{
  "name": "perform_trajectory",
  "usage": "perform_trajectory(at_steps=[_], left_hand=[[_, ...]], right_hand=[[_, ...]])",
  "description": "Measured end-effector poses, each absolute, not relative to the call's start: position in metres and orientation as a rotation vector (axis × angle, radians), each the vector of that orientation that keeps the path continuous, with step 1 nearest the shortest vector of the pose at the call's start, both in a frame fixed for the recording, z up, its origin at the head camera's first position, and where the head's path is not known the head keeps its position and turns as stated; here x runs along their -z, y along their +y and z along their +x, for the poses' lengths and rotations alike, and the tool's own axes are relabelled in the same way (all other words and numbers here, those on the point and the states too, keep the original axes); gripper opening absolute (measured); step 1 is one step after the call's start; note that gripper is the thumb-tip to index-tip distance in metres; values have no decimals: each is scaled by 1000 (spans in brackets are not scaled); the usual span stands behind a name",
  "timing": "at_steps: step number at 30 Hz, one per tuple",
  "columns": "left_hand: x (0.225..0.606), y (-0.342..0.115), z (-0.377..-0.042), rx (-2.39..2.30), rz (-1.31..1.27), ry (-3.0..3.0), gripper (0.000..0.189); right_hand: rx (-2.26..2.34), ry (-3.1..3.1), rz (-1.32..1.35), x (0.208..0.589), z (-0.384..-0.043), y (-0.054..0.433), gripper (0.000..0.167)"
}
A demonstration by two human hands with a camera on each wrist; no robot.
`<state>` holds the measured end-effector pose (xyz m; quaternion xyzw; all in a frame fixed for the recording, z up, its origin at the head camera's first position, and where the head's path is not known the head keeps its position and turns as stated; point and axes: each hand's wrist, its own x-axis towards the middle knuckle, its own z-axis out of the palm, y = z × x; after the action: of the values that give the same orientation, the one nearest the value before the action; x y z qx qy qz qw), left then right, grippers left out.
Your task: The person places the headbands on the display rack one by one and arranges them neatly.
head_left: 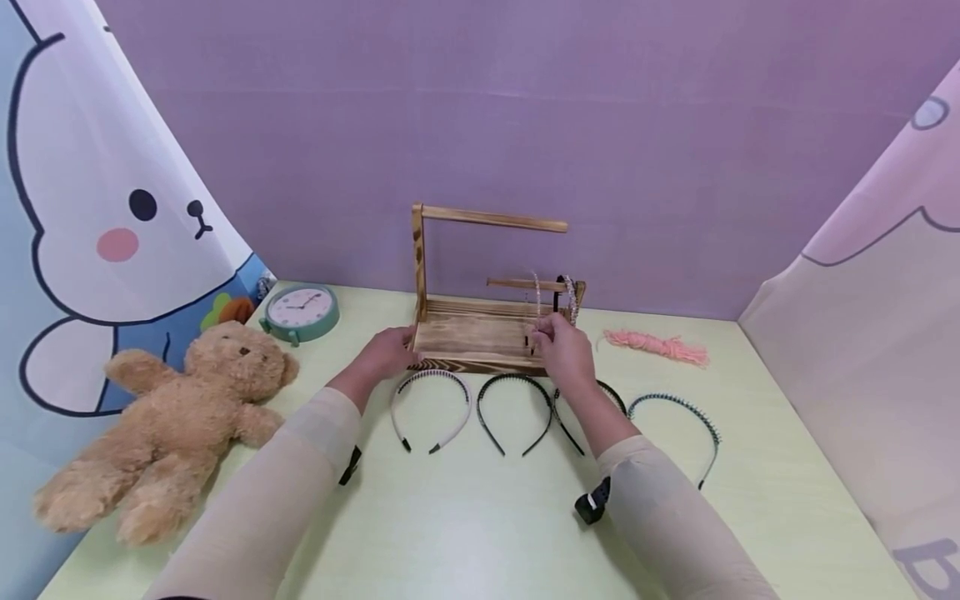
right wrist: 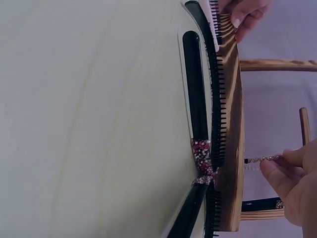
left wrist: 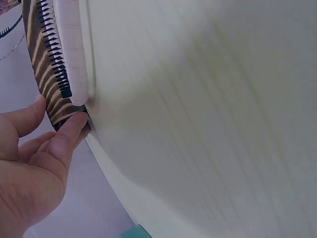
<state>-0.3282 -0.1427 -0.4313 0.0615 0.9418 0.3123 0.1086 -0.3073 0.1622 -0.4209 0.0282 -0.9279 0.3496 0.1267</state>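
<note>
Headbands lie in a row on the surface (head_left: 450, 533) in the head view: a white headband (head_left: 467, 412), a black headband (head_left: 514, 377), a dark headband (head_left: 567, 427) partly hidden by the right arm, and a teal headband (head_left: 697, 414). Behind them stands the wooden rack (head_left: 450, 333). We see the right hand (head_left: 564, 350) pinching a slim beaded headband (head_left: 537, 293) at the rack's right half, by the lower bar (head_left: 517, 284). What counts, we judge, is how these two cross: the beaded headband stands nearly upright, while the bar runs sideways, its free end pointing left. We cannot tell whether the arch bears on the bar. The right hand is nearer to it; the left hand (head_left: 382, 354) is at the rack's opposite end.

In the left wrist view, we see thumb and fingers gripping the rack's end corner, just beside the white headband, which lies along the striped front board.

In the right wrist view, we find thumb and forefinger pressed together around the beaded headband, its dark tip directed toward the board. A glitter-knotted headband (right wrist: 203, 156), perhaps the dark one, lies in front.
</note>
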Motion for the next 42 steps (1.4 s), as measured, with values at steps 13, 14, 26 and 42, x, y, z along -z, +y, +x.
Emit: perform_trajectory(at_steps=[13, 14, 26, 42], left_hand=[[432, -143, -329, -925, 186, 2764, 64], [432, -143, -329, -922, 187, 2764, 64], [431, -143, -329, -910, 175, 2765, 65], [432, -144, -328, -923, 183, 2769, 65]], right_hand=[[-922, -2813, 48, 422, -308, 169, 12], [-915, -2822, 47, 421, -308, 169, 13], [-828, -2919, 103, 411, -297, 176, 38], [-654, -3031, 174, 375, -268, 239, 35]])
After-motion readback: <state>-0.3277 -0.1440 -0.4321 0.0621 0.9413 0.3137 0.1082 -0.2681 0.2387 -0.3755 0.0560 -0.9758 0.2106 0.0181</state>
